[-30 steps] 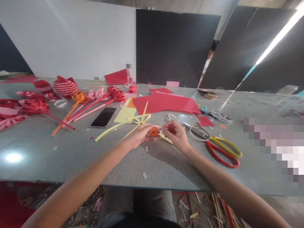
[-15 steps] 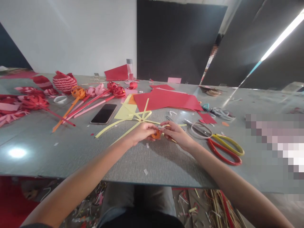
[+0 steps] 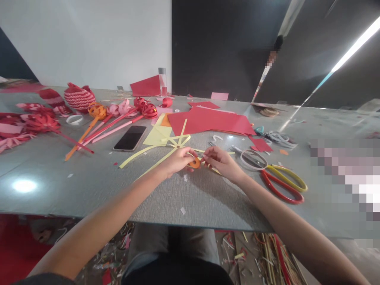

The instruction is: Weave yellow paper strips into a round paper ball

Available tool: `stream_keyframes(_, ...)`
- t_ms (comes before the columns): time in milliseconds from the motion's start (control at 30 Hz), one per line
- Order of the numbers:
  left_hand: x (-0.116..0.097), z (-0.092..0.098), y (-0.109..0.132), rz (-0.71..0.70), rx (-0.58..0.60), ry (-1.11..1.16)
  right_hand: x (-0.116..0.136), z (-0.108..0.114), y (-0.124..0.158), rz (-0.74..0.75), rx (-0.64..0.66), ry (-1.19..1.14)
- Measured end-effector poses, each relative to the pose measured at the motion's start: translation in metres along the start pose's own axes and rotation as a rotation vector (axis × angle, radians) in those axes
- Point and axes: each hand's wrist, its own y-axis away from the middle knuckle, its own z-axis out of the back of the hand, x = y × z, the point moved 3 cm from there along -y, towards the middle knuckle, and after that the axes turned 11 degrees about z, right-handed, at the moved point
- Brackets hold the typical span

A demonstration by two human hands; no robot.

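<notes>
My left hand (image 3: 179, 161) is closed on a small orange ring (image 3: 194, 162) that looks like a roll of tape. Just to its right, the fingertips of my right hand (image 3: 218, 159) are pinched together, perhaps on a tiny pale bit too small to make out. Both hands are just above the table. Behind and under them lies a star of yellow paper strips (image 3: 178, 146), joined at the centre, with some strips looped up and others spread flat. The hands partly cover the strips on the near side.
Scissors (image 3: 283, 184) with red and yellow handles lie right, a whitish ring (image 3: 253, 160) over their blades. Red paper sheets (image 3: 213, 120) lie behind. At left are a phone (image 3: 130, 138), paper-ball sticks (image 3: 118, 122) and a woven red-and-pink piece (image 3: 79, 97). A bottle (image 3: 163, 83) stands at the back.
My right hand has drawn slightly away from the left, opening a small gap between the fingertips. The orange ring stays in my left hand. The view has shifted slightly.
</notes>
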Motion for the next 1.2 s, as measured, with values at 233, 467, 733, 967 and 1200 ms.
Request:
stream_keyframes(233, 0.006, 0.001, -0.004, -0.061, 0.005, 0.075, -0.003, 0.005, -0.001, 0.090, 0.014, 0.187)
stream_keyframes(467, 0.002, -0.007, -0.001, -0.045, -0.050, -0.017, 0.004, -0.003, 0.002, 0.152, 0.027, 0.242)
stream_keyframes(733, 0.000, -0.010, 0.001, -0.009, -0.109, -0.101, -0.001, -0.003, 0.003, 0.088, -0.083, 0.135)
stream_keyframes(967, -0.002, -0.010, 0.002, -0.008, -0.099, -0.197, -0.002, -0.003, 0.002, 0.053, -0.081, 0.062)
stream_keyframes(1200, -0.005, -0.011, 0.004, -0.064, -0.082, -0.232, -0.005, -0.003, 0.001, 0.040, -0.091, 0.010)
